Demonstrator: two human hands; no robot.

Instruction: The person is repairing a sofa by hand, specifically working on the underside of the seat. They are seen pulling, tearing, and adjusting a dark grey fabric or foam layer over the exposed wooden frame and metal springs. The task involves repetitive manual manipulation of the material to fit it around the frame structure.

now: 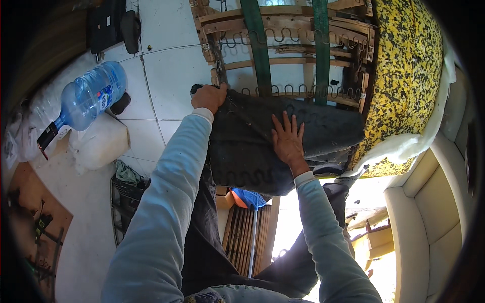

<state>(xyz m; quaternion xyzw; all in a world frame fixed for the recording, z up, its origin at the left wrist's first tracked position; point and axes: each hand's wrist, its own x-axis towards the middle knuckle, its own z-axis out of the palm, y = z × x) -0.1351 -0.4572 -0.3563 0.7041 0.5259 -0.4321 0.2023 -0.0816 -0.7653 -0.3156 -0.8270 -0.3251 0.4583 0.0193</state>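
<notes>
The white tiled floor (177, 76) lies bare to the left of the wooden frame (288, 22), giving the left side open room. The frame's right edge is closed off by yellow-and-black foam (409, 65) trimmed with white wadding (394, 145); a beige sofa (434, 212) stands beyond. Inside the frame, wavy springs and green straps (322, 50) run between the slats, with gaps showing floor. A big blue bottle (88, 98) and a white bundle (101, 141) lie well apart at left; a slatted wooden piece (237, 235) sits below, between the legs. The black fabric (242, 156) drapes over the frame's near edge, under both hands. The right hand (290, 139) rests flat on it, fingers spread; the left hand (208, 97) is curled at its upper left corner, but I cannot tell exactly what it pinches.
</notes>
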